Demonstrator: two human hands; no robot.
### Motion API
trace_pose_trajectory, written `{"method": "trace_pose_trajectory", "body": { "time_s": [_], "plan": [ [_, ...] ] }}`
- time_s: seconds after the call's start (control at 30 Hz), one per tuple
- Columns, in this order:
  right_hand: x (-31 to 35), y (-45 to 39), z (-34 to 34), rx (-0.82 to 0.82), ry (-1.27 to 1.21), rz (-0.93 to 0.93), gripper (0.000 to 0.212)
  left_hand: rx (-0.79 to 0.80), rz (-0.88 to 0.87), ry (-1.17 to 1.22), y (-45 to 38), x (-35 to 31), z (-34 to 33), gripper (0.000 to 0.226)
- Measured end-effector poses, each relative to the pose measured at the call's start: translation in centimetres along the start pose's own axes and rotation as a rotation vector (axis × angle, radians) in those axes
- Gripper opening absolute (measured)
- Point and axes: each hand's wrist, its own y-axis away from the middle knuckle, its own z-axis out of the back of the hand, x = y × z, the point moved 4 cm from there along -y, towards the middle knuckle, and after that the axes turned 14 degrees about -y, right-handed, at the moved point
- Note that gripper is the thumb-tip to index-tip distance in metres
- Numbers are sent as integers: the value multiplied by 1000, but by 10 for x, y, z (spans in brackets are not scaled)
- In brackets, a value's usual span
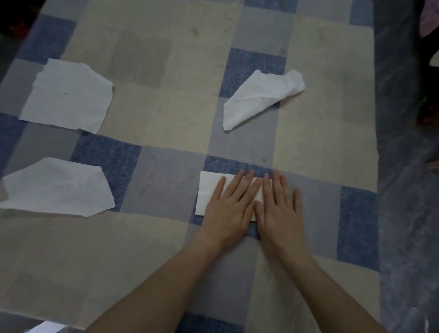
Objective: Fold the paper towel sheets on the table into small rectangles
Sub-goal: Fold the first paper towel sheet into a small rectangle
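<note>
Head view, looking down on a blue, grey and cream checked tablecloth (pixel 163 121) spread over the table.

Lower centre of the frame: a folded paper towel (pixel 206 192), a white rectangle, flat on the cloth. Left hand (pixel 228 208) laid flat on its right part, fingers straight and slightly spread, gripping nothing. Right hand (pixel 279 211) flat just beside it, thumbs touching, fingers straight, pressing down over the towel's right end and the cloth; towel's right edge hidden beneath.

Left of the frame, middle: an unfolded sheet (pixel 69 95), flat, ragged-edged. Lower left: a second flat sheet (pixel 57 189), one corner cut at a slant. Centre right, above the hands: a crumpled sheet (pixel 259 97), loosely bunched, lying at an angle.

All three well apart from the hands and from one another.
</note>
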Motion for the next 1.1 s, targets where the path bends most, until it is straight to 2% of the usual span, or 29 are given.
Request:
{"method": "trace_pose_trajectory", "body": {
  "time_s": [0.17, 0.37, 0.47, 0.6, 0.67, 0.77, 0.83, 0.97, 1.1],
  "plan": [
    [-1, 0, 1, 13, -3, -4, 64, -8, 1, -31, 4, 12, 3, 54],
    [-6, 7, 4, -31, -13, -95, 66, 17, 153, -88, 24, 58, 7, 57],
    [-16, 10, 4, -26, -42, -162, 66, 58, 99, -131, 32, 75, 5, 62],
    [-14, 12, 19, -159, -61, -238, 68, 55, 83, -131, 33, 77, 4, 65],
    [10, 5, 26, -207, -108, -140, 67, 60, 93, -132, 32, 77, 4, 65],
    [66, -9, 18, -141, -184, 80, 64, 64, 89, -129, 32, 75, 5, 63],
    [85, -12, 3, -51, -193, 125, 63, 70, 98, -117, 32, 74, 6, 62],
    [54, -8, -15, 42, -106, 94, 61, 84, 92, -123, 29, 77, 5, 65],
    [2, 2, 4, 15, -31, -14, 60, 102, 80, -123, 30, 77, 6, 70]
  ]
}}
